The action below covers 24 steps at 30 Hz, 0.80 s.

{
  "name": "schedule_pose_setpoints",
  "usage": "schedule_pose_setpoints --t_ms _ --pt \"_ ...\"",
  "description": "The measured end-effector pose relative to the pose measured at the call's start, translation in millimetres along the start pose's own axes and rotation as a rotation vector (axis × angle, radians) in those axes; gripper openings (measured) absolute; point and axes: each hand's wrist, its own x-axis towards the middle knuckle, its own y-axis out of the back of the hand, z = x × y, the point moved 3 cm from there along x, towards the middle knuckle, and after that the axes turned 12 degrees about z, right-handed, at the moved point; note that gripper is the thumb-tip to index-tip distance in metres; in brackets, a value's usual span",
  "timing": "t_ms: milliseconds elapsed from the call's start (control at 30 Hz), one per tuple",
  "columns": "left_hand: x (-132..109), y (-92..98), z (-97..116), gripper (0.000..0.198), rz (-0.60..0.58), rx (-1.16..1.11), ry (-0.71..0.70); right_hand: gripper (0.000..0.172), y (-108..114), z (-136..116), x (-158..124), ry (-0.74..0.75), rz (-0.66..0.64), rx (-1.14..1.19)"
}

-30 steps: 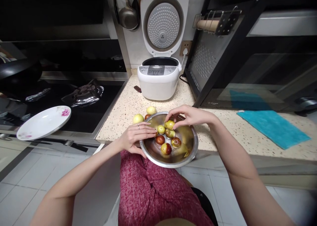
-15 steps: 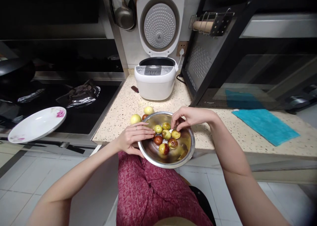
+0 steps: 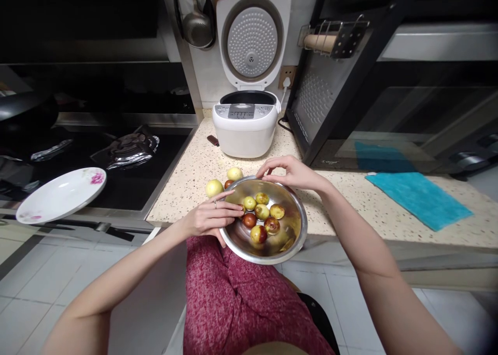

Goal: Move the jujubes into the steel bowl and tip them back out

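Observation:
A metal bowl (image 3: 290,194) rests tilted over the counter's front edge, above the lap. Several jujubes (image 3: 262,211), green-yellow and brown-red, lie in the bottom of it. My left hand (image 3: 212,215), with a ring on one finger, grips the bowl's left side, its fingers inside over the fruit and its thumb outside below the rim. At the far rim, my right hand (image 3: 290,172) is bent over the edge with thumb and fingers close together; some of its fingertips are hidden. Behind the bowl on the counter sit loose green jujubes (image 3: 213,188) and a red-brown one (image 3: 228,183).
An open white rice cooker (image 3: 244,134) stands behind the bowl. To the left, a flowered white plate (image 3: 58,196) overhangs the stove edge (image 3: 155,212). On the right a blue cloth (image 3: 422,199) lies before a dark oven (image 3: 404,116). Ladles (image 3: 197,28) hang on the wall.
My right hand has left the jujube at the right of the group and moved away to the bowl's far rim. My left hand stays on the bowl.

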Motion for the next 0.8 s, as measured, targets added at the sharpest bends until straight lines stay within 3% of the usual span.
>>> schedule_pose_setpoints --t_ms 300,433,667,800 --pt "-8.7 -7.4 2.2 0.038 0.073 0.000 -0.189 0.024 -12.7 20.0 3.7 0.007 0.035 -0.068" --pt "-13.7 -8.0 5.6 0.042 0.072 0.068 -0.248 0.027 -16.3 29.0 3.6 0.000 -0.018 -0.045" --pt "-13.8 -8.1 18.8 0.053 0.213 0.139 -0.346 0.030 -20.1 38.0 1.7 -0.001 -0.162 0.028" --pt "-7.9 -2.6 22.9 0.050 0.143 0.165 -0.325 0.035 -22.1 41.1 0.4 -0.054 -0.206 0.042"
